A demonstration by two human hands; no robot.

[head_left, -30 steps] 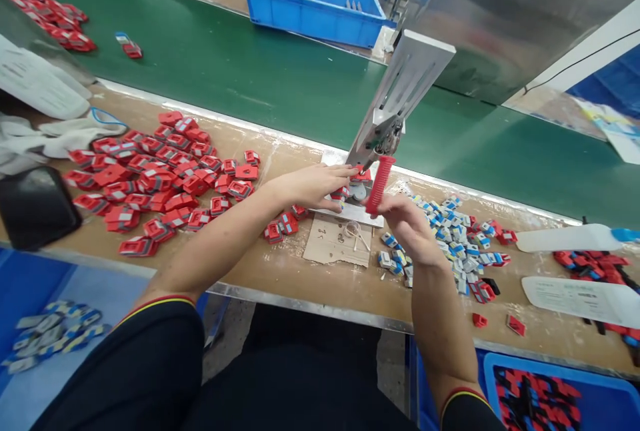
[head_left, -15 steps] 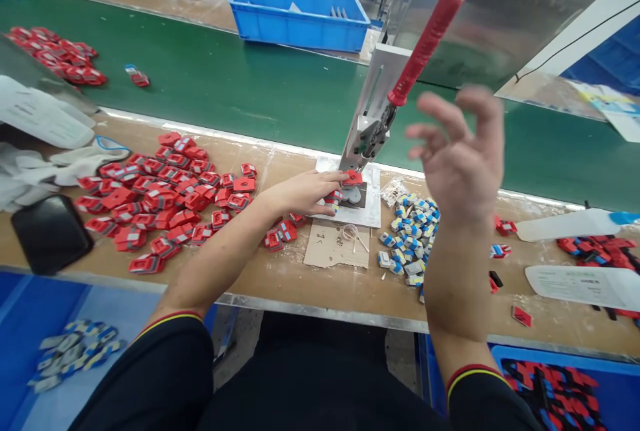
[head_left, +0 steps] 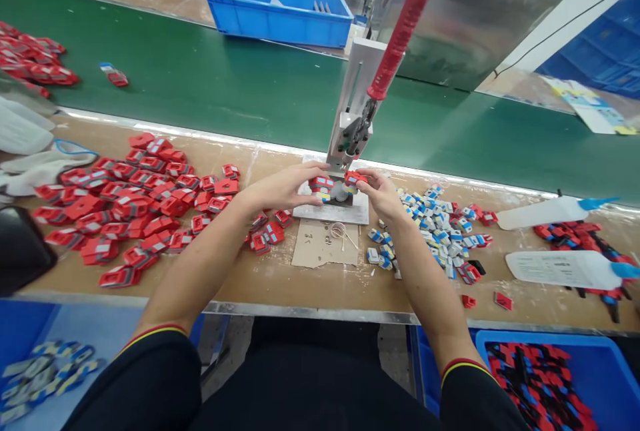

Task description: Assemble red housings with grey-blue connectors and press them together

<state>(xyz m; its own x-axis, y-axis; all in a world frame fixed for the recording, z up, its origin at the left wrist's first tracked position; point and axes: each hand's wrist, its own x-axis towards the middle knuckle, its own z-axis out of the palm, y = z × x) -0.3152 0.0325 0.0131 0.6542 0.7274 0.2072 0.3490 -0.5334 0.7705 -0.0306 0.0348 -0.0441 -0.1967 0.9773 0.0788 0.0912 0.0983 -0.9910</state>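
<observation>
The right hand (head_left: 383,192) has dropped from mid-air to pinch a small red plastic clip (head_left: 354,178) on the press's grey base plate (head_left: 333,211); the left hand (head_left: 285,186) still pinches another red clip (head_left: 320,184) there.

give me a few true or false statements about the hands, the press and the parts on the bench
1. Each hand holds a red part at the press base. True: the left hand and right hand each pinch one.
2. The red lever is pulled down. False: it points up, with no hand on it.
3. The big pile of red parts lies left of the press. True.
4. The blue bin sits on the near bench. False: it is beyond the green belt.
</observation>
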